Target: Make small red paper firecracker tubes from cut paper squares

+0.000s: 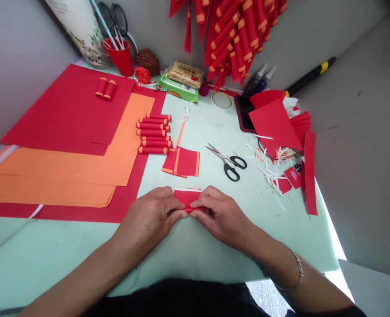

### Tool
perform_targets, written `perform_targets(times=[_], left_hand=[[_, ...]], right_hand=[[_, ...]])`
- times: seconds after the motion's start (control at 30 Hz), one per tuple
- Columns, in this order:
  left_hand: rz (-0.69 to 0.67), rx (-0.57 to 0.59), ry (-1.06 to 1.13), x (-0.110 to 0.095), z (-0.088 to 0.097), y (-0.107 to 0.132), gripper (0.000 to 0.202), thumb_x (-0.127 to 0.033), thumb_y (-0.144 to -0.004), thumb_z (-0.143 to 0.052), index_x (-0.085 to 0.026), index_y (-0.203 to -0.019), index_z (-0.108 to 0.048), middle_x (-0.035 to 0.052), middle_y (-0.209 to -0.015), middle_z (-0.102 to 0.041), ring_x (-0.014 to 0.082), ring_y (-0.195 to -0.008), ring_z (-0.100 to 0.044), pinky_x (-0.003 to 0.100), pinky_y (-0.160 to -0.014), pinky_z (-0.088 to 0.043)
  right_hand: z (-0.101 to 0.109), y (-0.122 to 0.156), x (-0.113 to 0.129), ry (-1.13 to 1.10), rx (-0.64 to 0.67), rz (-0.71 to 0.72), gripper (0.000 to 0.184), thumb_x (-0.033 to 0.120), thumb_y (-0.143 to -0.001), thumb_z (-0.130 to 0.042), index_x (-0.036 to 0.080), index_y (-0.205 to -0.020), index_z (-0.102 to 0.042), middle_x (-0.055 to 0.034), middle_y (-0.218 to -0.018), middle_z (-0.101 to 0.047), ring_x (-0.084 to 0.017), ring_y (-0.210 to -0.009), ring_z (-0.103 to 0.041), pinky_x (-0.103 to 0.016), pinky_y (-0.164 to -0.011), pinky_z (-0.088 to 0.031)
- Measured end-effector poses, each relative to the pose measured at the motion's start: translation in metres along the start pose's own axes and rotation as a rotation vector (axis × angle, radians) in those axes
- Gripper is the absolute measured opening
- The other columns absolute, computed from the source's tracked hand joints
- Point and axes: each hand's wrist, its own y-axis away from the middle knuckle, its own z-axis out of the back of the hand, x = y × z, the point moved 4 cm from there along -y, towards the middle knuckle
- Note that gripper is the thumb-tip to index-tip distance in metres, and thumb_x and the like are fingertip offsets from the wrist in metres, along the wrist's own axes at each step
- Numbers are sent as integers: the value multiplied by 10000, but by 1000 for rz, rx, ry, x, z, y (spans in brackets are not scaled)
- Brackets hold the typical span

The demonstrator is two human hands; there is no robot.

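Between my hands is a small piece of red paper [187,195] with a white strip along its far edge; its near edge is rolled up. My left hand [157,209] pinches the rolled edge from the left. From the right, my right hand [218,213] pinches the same edge, thumb below and fingers above. Just beyond lies a small stack of red paper rectangles [186,161] with orange edge strips. Behind that, several finished red paper rolls [154,132] with orange-banded ends lie side by side. Open scissors [229,163] with black handles rest to the right.
Large red sheets [69,105] and orange sheets [66,165] cover the left side, with two paper rolls [105,89] on top. White paper scraps [270,169], a phone [244,113] and red offcuts [276,123] lie at right. A red cup [119,58] holds scissors. Roll garlands [237,35] hang behind.
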Motion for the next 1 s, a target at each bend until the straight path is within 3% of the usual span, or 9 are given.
perform_targets(times=[0.27, 0.5, 0.77, 0.9, 1.0], left_hand=[[36, 12, 59, 1, 0, -1, 183, -304, -885, -658, -237, -731, -729, 4, -738, -628, 180, -715, -620, 275, -617, -449], [16, -2, 111, 5, -1, -1, 87, -328, -854, -696, -247, -853, -728, 6, -803, -658, 189, -779, -631, 276, -647, -465], [63, 15, 195, 2, 2, -3, 181, -311, -909, -610, -265, -791, -740, -12, -759, -648, 172, -771, -635, 266, -654, -476], [72, 7, 191, 1, 2, -3, 181, -299, -896, -610, -261, -775, -739, -14, -740, -635, 176, -756, -630, 271, -631, -457], [87, 21, 189, 2, 1, -3, 187, -300, -896, -598, -254, -778, -736, -10, -754, -630, 180, -762, -626, 280, -633, -441]], right_hand=[[0, 1, 3, -48, -23, -74, 107, 174, -912, -629, 220, -905, -725, -4, -837, -556, -129, -729, -572, -251, -654, -489], [1, -3, 3, -73, -29, -141, 117, 148, -889, -654, 219, -822, -718, 8, -815, -570, -127, -722, -574, -254, -655, -465], [2, -6, 0, -103, -15, -189, 112, 153, -871, -669, 223, -809, -731, 14, -804, -580, -125, -713, -579, -255, -655, -465], [-1, -3, 0, -49, -37, -146, 92, 167, -878, -661, 220, -859, -734, 11, -814, -580, -115, -680, -557, -246, -634, -463], [-2, 0, 3, 14, -63, -67, 101, 220, -878, -683, 210, -967, -732, -13, -870, -603, -145, -778, -586, -269, -704, -485]])
